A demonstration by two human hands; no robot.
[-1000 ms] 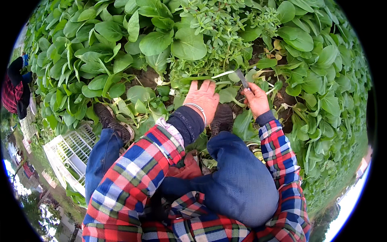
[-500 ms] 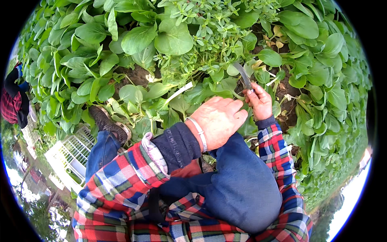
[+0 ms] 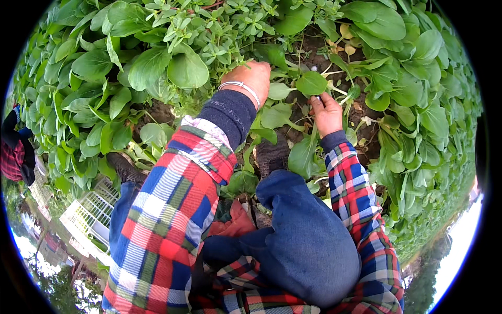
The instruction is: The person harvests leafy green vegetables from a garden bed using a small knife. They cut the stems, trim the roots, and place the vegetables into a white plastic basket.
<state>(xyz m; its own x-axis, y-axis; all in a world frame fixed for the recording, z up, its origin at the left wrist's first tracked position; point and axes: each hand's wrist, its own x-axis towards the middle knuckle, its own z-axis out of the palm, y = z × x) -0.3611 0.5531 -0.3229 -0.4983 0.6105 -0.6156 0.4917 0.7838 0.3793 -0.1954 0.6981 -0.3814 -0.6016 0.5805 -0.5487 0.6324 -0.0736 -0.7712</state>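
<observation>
My left hand reaches in at the base of a bushy, small-leaved weed, back of the hand up. Its knuckles are curled and the fingertips are out of sight, so what they hold is hidden. To its right, my right hand is closed on a knife whose blade is now almost wholly covered by a round green leaf. Broad-leaved greens stand and lie around both hands, over a patch of dark soil.
My bent knee is close below the hands, with a dark shoe ahead of it. A white plastic crate stands at the left. Farther left is another person in a red checked garment. Dense greens fill the right.
My left hand has moved forward and left, away from the right hand and into the weed. The knife's curved blade, visible before, has dropped behind a leaf. The view has shifted slightly.
</observation>
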